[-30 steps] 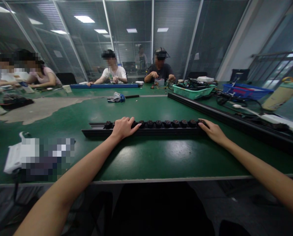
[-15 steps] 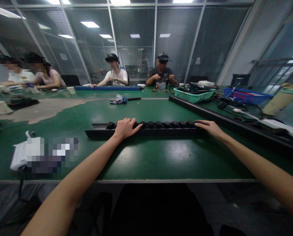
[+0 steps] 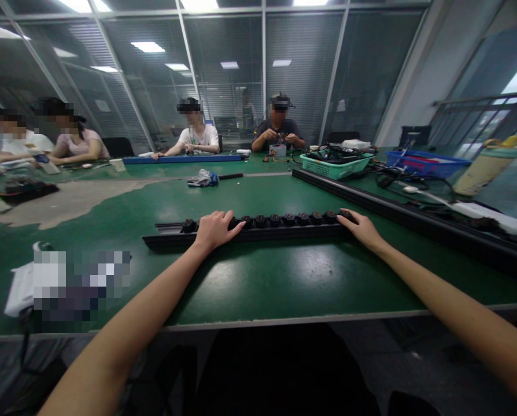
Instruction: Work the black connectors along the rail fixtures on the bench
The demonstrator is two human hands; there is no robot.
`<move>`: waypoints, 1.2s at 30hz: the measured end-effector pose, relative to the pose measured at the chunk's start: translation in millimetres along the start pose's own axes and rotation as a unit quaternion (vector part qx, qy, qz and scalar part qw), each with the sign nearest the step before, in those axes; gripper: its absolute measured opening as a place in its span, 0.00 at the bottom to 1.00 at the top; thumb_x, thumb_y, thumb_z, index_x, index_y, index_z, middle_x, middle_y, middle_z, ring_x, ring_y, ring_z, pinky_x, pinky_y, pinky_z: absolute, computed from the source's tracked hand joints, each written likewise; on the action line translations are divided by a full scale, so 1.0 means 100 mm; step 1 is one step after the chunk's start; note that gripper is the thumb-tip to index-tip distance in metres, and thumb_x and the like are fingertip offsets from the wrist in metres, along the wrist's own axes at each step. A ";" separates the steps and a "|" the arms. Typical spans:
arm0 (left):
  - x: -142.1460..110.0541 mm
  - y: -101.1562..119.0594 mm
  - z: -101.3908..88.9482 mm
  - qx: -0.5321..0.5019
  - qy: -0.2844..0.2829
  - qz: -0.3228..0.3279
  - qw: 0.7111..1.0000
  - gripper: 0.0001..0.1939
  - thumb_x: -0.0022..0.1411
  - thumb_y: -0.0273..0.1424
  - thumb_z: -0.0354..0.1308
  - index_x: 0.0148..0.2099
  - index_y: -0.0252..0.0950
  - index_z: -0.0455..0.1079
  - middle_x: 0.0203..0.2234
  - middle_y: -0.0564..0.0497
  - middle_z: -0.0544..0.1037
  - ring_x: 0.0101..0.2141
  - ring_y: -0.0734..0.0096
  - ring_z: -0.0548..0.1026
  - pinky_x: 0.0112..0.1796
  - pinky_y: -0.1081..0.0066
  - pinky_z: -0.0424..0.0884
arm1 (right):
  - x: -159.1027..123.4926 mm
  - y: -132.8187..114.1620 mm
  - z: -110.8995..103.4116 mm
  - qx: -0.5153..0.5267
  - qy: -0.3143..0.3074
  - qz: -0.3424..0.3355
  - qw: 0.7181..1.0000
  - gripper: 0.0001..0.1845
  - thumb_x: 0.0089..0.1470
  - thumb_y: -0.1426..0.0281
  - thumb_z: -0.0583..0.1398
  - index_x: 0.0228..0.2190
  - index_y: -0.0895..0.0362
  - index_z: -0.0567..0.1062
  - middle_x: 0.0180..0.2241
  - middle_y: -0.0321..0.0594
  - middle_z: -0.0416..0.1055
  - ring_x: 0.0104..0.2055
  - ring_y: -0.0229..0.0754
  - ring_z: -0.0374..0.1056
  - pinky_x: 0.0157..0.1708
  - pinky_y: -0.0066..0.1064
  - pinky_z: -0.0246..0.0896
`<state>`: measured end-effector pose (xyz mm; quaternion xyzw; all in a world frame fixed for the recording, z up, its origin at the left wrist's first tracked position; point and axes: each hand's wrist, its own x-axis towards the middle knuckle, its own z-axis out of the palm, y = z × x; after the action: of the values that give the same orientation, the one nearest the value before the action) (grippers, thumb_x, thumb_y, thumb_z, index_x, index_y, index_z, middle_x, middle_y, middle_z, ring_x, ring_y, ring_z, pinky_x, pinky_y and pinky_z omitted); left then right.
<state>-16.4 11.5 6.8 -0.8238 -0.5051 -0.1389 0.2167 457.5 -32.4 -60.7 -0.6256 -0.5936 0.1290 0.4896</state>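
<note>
Left hand [image 3: 215, 230] lies open, fingers draped over a row of round black parts [image 3: 288, 219] seated in a black rail [image 3: 250, 236] on the green workbench [image 3: 250, 277], mid-table; right hand [image 3: 361, 227] rests unclenched, fingertips on the row's right end.

Both bare arms reach forward and inward from the lower corners of the view, well apart. The left forearm [image 3: 128, 312] angles up to a nearly straight wrist, and the left hand [image 3: 217, 230] lies palm down, its fingers [image 3: 210, 216] spread and slightly arched, its thumb [image 3: 236, 226] stretched out to the right. The right forearm [image 3: 449, 290] runs in from the other side, and the right hand [image 3: 360, 228] lies palm down and flatter, its fingers [image 3: 347, 215] extended together toward the left.
</note>
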 end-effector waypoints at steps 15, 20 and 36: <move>0.00 -0.01 0.02 0.015 0.011 0.005 1.000 0.35 0.73 0.58 0.36 0.44 0.36 0.73 0.38 0.39 0.81 0.40 0.51 0.79 0.32 0.65 0.62 | 0.04 0.04 0.15 0.059 0.056 0.042 0.996 0.31 0.46 0.51 0.66 0.48 0.55 0.81 0.51 0.49 0.80 0.56 0.59 0.74 0.62 0.53 0.63; 0.00 0.01 0.00 0.014 0.003 -0.002 1.000 0.35 0.73 0.58 0.36 0.44 0.37 0.73 0.38 0.39 0.82 0.40 0.51 0.79 0.32 0.65 0.63 | 0.05 0.04 0.15 0.058 0.064 0.049 0.995 0.31 0.45 0.51 0.66 0.47 0.56 0.80 0.50 0.50 0.80 0.54 0.59 0.74 0.61 0.53 0.64; 0.00 -0.01 0.01 0.002 0.003 -0.003 1.000 0.34 0.72 0.58 0.37 0.44 0.36 0.74 0.37 0.37 0.81 0.40 0.50 0.79 0.33 0.65 0.64 | 0.07 0.01 0.16 0.084 0.097 0.071 0.989 0.29 0.41 0.51 0.67 0.43 0.53 0.80 0.44 0.48 0.80 0.49 0.58 0.75 0.53 0.52 0.69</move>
<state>-17.5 12.4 6.1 -0.8213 -0.5070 -0.1412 0.2200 448.6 -18.6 -65.9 -0.6321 -0.4846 0.1516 0.5854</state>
